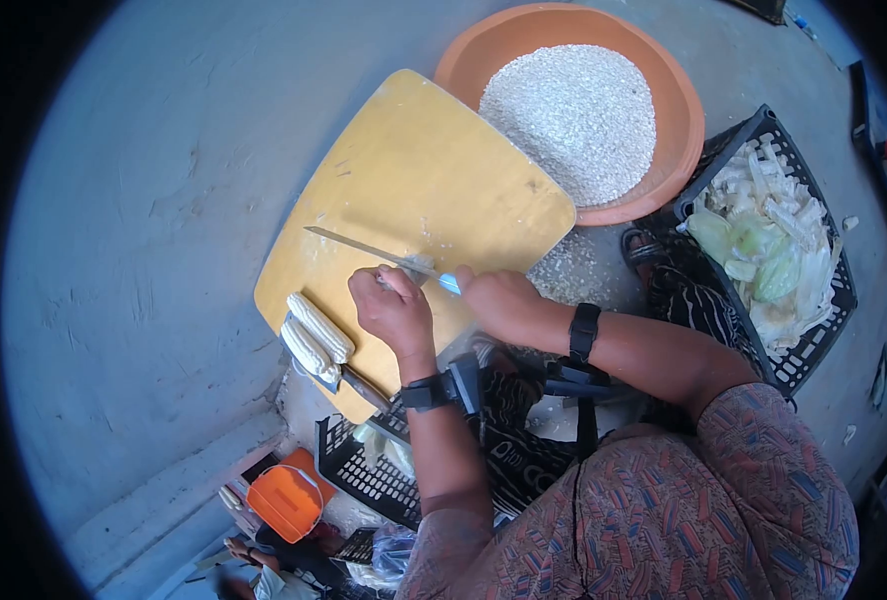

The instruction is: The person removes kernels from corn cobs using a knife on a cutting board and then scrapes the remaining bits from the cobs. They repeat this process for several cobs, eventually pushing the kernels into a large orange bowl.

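Note:
My right hand point(504, 303) is wrapped round the blue-and-white handle of a long knife point(364, 246), whose blade points left over the yellow board point(404, 150). Just below the blade, my left hand point(394, 308) is closed round a pale corn cob, mostly hidden by the fingers. Whitish kernels point(422, 262) show beside the blade, and a few bits are scattered on the board. White corn cobs point(321, 328) lie at the board's left edge, close to my left hand. Beside them rests a second knife with a dark handle point(366, 391).
A large orange-brown basin point(679, 110) of white kernels stands beyond the board. At right, a black crate point(809, 360) holds husks and a pale green bag. Another black crate point(354, 470) and an orange bucket point(286, 503) sit lower left, near another person's arm. Kernels litter the floor.

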Action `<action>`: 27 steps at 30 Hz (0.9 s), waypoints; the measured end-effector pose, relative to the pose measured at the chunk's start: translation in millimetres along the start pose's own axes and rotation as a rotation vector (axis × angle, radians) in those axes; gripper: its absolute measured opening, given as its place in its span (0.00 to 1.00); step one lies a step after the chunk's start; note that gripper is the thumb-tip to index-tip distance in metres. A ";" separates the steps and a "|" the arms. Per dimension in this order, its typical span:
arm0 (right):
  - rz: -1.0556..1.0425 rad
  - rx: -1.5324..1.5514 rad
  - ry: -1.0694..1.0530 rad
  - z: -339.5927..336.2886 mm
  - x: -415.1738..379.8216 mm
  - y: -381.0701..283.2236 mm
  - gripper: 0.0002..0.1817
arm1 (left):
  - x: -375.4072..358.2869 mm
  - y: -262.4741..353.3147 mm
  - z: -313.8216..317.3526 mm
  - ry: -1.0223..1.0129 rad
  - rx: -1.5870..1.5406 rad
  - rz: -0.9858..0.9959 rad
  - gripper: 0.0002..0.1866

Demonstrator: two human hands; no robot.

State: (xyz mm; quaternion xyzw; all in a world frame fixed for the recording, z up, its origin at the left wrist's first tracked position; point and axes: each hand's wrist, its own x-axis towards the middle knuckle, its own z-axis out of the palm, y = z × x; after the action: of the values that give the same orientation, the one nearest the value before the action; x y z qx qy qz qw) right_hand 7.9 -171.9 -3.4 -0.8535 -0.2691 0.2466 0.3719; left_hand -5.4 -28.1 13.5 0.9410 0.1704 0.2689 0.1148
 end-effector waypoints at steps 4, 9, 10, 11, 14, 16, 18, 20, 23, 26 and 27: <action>-0.012 -0.020 0.009 -4.8 -6.6 -2.0 0.10 | 2.0 -1.0 1.0 -0.006 0.039 -0.003 0.07; 0.050 0.013 -0.059 -18.5 -32.1 2.7 0.10 | 5.1 1.6 0.1 -0.011 0.035 -0.051 0.08; 0.059 -0.027 -0.074 -19.2 -32.7 4.7 0.10 | 6.0 2.0 0.2 -0.010 0.035 -0.057 0.08; 0.067 -0.066 -0.089 -19.6 -32.2 5.5 0.10 | 6.8 2.5 0.7 -0.009 0.016 -0.044 0.08; 0.065 -0.055 -0.077 -15.9 -26.2 5.6 0.09 | 5.0 2.4 0.8 -0.016 -0.007 -0.036 0.08; 0.029 -0.050 -0.014 -5.5 -17.6 10.0 0.08 | 5.4 2.4 0.6 -0.023 -0.010 -0.036 0.07; 0.001 -0.037 0.049 3.1 -9.5 12.3 0.08 | 4.0 3.2 -0.2 -0.029 -0.025 -0.037 0.07; 0.008 -0.007 0.025 6.9 0.3 13.0 0.09 | 3.0 2.7 -0.1 -0.026 -0.027 -0.035 0.07; 0.049 0.010 0.021 11.3 6.8 11.6 0.09 | 3.6 1.6 -0.3 -0.013 -0.023 -0.026 0.07; 0.049 -0.003 0.053 19.2 12.1 16.2 0.08 | 3.6 1.9 0.4 -0.008 -0.025 -0.016 0.07; 0.048 -0.004 0.052 20.5 13.8 16.9 0.08 | 3.4 1.9 0.3 -0.012 -0.029 -0.008 0.07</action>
State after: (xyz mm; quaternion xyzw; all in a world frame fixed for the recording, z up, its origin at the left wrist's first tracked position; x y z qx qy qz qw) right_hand 9.9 -162.4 -31.7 -0.8666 -0.2390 0.2326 0.3712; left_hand -2.0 -28.6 15.4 0.9402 0.1695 0.2653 0.1303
